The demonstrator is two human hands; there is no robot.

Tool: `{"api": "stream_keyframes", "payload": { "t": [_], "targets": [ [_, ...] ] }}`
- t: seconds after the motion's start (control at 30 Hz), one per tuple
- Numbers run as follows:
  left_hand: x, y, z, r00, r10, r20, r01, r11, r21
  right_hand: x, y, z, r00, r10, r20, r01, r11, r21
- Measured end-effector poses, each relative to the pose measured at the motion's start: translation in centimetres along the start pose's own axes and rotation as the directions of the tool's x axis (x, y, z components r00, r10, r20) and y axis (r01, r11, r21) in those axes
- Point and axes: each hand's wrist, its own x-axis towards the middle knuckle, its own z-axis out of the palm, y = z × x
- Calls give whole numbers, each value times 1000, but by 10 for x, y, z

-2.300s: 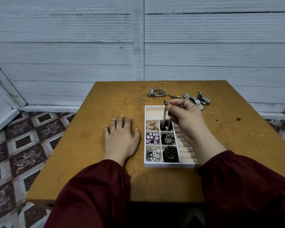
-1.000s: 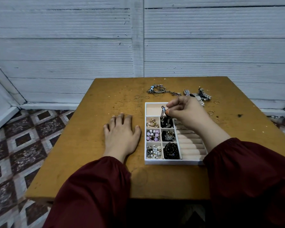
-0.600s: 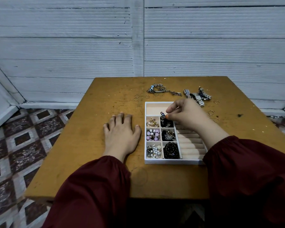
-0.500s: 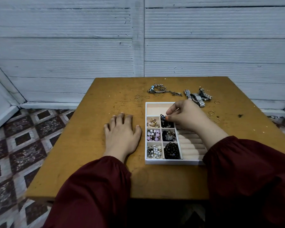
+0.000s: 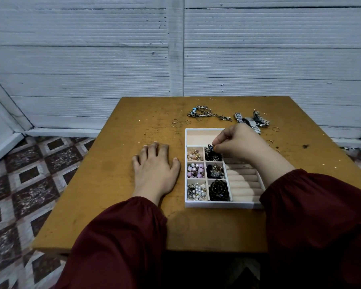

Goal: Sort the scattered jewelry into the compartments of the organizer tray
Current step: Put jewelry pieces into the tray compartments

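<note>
Now our right hand (image 5: 238, 144), which a moment ago dangled the dark chain with a blue bead (image 5: 210, 147) above the white compartmented organizer tray (image 5: 217, 204), sits low. Thumb and forefinger pinch only its top end, the rest heaped in the far right square compartment. Our left hand (image 5: 156, 172) lies flat on the brown wooden table (image 5: 113, 184). Letting go looks next; silver bracelets (image 5: 200, 113) and metal watches (image 5: 252, 122) wait at its far edge.

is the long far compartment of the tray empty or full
Empty where visible: the long compartment shows only bare beige lining; the right hand hides its right end.
</note>
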Motion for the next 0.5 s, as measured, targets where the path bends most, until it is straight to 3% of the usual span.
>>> {"api": "stream_keyframes", "payload": {
  "t": [0.5],
  "targets": [
    [0, 0, 0, 1000, -7, 0, 7, 1000, -11, 4, -4, 9, 995, -51, -85, 35, 983, -181]
  ]
}}
